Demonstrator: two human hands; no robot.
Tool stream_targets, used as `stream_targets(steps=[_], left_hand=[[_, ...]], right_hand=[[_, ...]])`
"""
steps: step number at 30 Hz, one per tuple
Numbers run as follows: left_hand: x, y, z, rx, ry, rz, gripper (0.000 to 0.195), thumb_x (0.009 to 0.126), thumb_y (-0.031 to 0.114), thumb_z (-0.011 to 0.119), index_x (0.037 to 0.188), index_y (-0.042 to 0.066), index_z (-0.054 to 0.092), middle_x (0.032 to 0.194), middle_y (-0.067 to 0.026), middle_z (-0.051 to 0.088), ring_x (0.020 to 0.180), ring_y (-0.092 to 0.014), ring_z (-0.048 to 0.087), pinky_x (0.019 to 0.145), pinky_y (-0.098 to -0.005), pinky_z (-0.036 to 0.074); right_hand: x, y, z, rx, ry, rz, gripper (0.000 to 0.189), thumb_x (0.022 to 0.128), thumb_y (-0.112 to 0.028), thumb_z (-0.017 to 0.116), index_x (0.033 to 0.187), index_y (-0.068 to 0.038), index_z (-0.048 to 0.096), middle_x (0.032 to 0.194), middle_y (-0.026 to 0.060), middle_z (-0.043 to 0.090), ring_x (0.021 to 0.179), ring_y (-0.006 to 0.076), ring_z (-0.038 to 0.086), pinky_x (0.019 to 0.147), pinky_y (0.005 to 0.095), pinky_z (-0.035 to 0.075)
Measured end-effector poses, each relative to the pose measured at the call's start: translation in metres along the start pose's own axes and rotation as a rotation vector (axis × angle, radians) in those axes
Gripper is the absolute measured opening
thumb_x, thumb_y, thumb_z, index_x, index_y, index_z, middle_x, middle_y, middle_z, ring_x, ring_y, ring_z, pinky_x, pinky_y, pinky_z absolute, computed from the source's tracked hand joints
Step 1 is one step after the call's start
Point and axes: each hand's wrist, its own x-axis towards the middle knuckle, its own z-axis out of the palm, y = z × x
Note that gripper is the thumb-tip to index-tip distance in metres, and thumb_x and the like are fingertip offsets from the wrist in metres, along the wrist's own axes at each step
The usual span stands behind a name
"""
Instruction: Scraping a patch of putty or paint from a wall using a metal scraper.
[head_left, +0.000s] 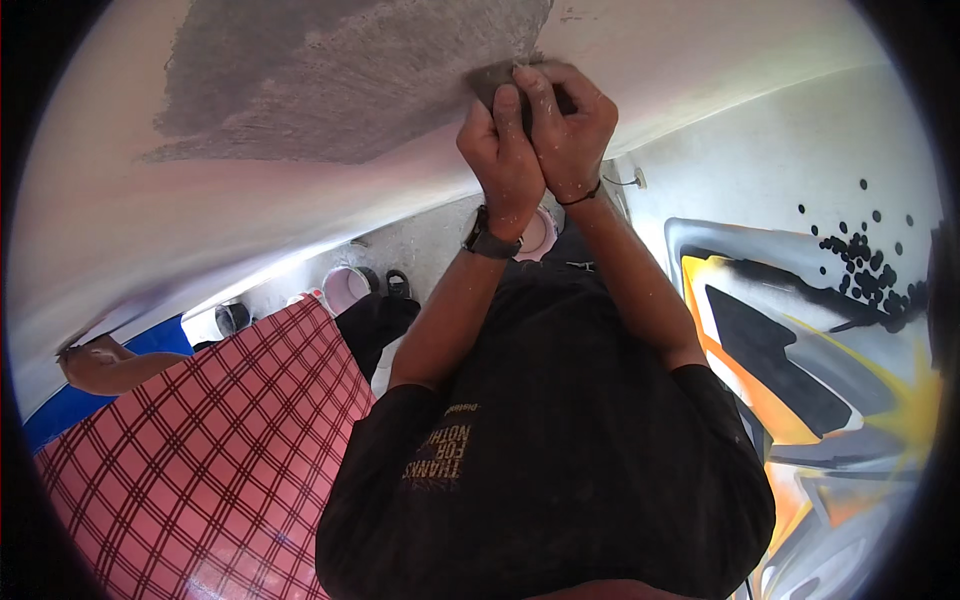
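Observation:
My left hand (506, 154), with a dark watch on its wrist, and my right hand (574, 124), with a thin dark band, are close together. Both grip a dark flat sheet or pad (489, 79) held against the wall; its exact kind is unclear. It lies at the lower right edge of a rough grey patch (337, 82) on the pale wall (712, 60). Pale specks dot both hands and forearms.
At left, another person's hand (97, 366) holds a flat tool at the wall, beside a red plaid surface (210, 450). Buckets (349, 289) stand on the floor below. A wall with painted graffiti (780, 360) and a cable fitting (639, 178) is at right.

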Motion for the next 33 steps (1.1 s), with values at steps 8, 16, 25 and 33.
stream_targets(steps=[8,16,25,33], left_hand=[[-0.002,0.008,0.003,-0.057,0.005,-0.041,0.033,0.104,0.021,0.053,0.081,-0.003,0.056,0.067,-0.0034,0.056,0.067,-0.008,0.045,0.056,-0.0296,0.038],[0.01,0.026,0.002,-0.02,-0.035,0.006,0.034,0.105,0.021,0.052,0.081,-0.003,0.054,0.067,-0.0033,0.055,0.067,-0.008,0.044,0.055,-0.0301,0.037],[-0.001,0.02,0.002,0.117,-0.029,-0.015,0.036,0.104,0.023,0.054,0.08,-0.004,0.053,0.067,-0.0042,0.051,0.069,-0.009,0.042,0.058,-0.0304,0.039],[-0.011,0.023,0.004,0.084,0.009,-0.024,0.035,0.104,0.022,0.054,0.08,-0.005,0.052,0.064,-0.0075,0.053,0.066,-0.009,0.043,0.054,-0.0323,0.038]], right_hand=[[-0.003,-0.002,0.002,-0.009,0.034,0.083,0.01,0.086,-0.008,0.071,0.084,0.001,0.073,0.074,0.01,0.071,0.063,0.0112,0.062,0.061,0.0268,0.051],[0.009,-0.02,0.006,0.111,0.068,0.066,0.009,0.086,-0.007,0.071,0.085,0.001,0.073,0.074,0.0092,0.072,0.064,0.0097,0.062,0.061,0.0264,0.051],[0.0,-0.023,-0.004,-0.021,0.054,0.086,0.011,0.088,-0.01,0.07,0.087,0.001,0.073,0.074,0.0092,0.07,0.066,0.01,0.061,0.062,0.0273,0.051],[-0.008,-0.018,-0.009,-0.031,0.041,0.146,0.013,0.088,-0.011,0.071,0.087,0.002,0.072,0.071,0.0076,0.068,0.065,0.0068,0.056,0.061,0.0258,0.049]])
